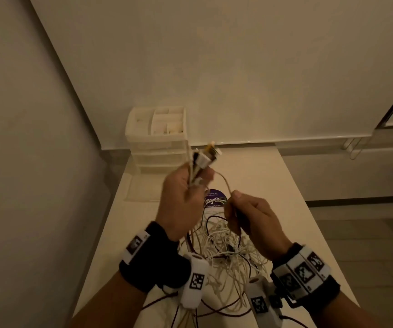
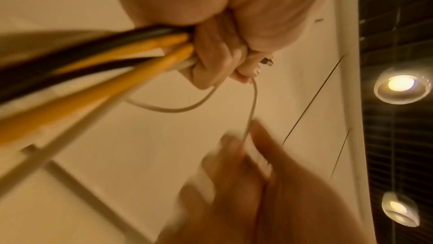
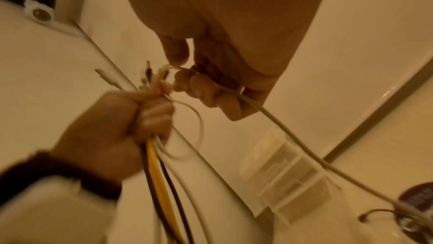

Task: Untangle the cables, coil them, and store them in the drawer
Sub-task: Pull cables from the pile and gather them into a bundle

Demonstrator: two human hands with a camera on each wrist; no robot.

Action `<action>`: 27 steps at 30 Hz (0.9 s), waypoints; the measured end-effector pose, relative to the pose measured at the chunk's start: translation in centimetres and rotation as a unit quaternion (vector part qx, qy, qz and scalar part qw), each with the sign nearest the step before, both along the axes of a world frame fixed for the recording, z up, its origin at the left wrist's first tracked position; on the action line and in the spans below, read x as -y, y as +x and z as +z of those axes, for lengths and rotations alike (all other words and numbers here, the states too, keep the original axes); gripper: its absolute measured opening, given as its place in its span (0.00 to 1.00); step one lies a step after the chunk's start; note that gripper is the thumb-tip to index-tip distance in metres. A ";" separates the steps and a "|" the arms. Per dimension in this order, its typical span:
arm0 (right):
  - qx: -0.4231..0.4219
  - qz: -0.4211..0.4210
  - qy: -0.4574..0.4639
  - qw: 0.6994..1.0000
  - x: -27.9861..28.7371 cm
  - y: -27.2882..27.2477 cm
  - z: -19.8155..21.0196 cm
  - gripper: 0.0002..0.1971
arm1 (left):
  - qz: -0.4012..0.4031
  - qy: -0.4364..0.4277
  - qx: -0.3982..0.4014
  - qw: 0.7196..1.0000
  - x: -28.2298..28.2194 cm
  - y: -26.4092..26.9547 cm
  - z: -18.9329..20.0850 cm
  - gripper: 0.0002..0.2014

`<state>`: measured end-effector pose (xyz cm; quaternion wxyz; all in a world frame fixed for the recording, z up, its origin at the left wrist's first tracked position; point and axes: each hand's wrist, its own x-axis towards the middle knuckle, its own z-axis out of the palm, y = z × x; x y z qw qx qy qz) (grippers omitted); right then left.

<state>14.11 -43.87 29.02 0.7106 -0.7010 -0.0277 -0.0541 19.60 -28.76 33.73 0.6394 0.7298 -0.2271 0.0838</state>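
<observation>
My left hand (image 1: 186,185) is raised above the table and grips a bundle of cable ends (image 1: 38,155). The bundle (image 2: 131,51) holds white, yellow and dark cables, and its plugs (image 1: 41,153) stick up past my fingers. My right hand (image 1: 235,209) pinches one thin white cable (image 1: 225,183) that arcs over from the left fist. The same white cable (image 3: 276,118) runs through my right fingers and down to the table. A tangled heap of white and dark red cables (image 1: 228,252) lies on the table (image 1: 261,176) under both hands. The white plastic drawer unit (image 1: 160,136) stands at the table's far left corner.
A round purple sticker or coaster (image 1: 214,197) lies on the table behind the tangle. The wall runs close along the table's left side. A clear flat tray (image 1: 141,188) lies in front of the drawer unit. Floor lies to the right of the table.
</observation>
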 end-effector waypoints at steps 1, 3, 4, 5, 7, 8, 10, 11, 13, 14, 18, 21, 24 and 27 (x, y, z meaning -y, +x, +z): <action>-0.004 0.003 -0.016 1.000 0.0 -0.2 -1.0 0.27 | 0.012 -0.042 -0.001 0.999 -0.3 0.5 1.1 0.10; -0.019 0.000 -0.046 0.999 0.0 -0.7 -3.5 0.27 | 0.035 -0.124 -0.013 0.992 -1.4 2.3 2.7 0.08; -0.028 -0.009 -0.062 0.998 0.1 -1.0 -4.7 0.26 | 0.055 -0.141 -0.016 0.988 -2.0 3.2 3.2 0.08; -0.037 -0.023 -0.074 0.996 0.2 -1.2 -5.7 0.25 | 0.081 -0.131 -0.015 0.988 -2.6 3.9 3.3 0.08; -0.059 -0.061 -0.062 0.994 0.8 -1.3 -7.0 0.26 | 0.126 -0.071 -0.006 0.990 -3.2 4.1 2.9 0.06; -0.070 -0.082 -0.040 0.993 1.0 -1.2 -7.2 0.25 | 0.148 -0.034 0.001 0.988 -3.3 3.9 2.3 0.06; -0.090 -0.120 0.000 0.989 1.5 -0.5 -6.9 0.25 | 0.180 0.018 0.024 0.983 -2.7 2.8 1.1 0.08; -0.095 -0.130 0.004 0.987 1.7 0.0 -6.4 0.25 | 0.167 0.037 0.033 0.985 -2.1 2.1 0.7 0.07; -0.083 -0.118 -0.009 0.989 1.7 0.6 -5.0 0.25 | 0.087 0.074 0.015 0.993 -0.5 0.9 -0.2 0.05; -0.066 -0.105 -0.018 0.992 1.7 0.9 -4.2 0.25 | 0.040 0.092 -0.010 0.995 0.4 0.3 -0.7 0.06; -0.004 -0.050 0.031 0.998 2.0 1.3 -0.5 0.21 | -0.063 0.180 -0.031 0.981 2.8 -0.7 -2.6 0.09; 0.006 0.010 0.075 0.997 2.3 1.8 0.5 0.18 | -0.040 0.152 -0.025 0.987 3.3 -0.2 -2.8 0.12; 0.014 0.042 0.079 0.996 2.6 2.3 0.0 0.19 | 0.007 0.140 0.007 0.990 3.7 0.4 -1.3 0.19; 0.021 0.040 0.028 0.999 2.9 2.4 -1.7 0.20 | 0.090 0.056 -0.025 0.994 3.4 2.5 0.4 0.17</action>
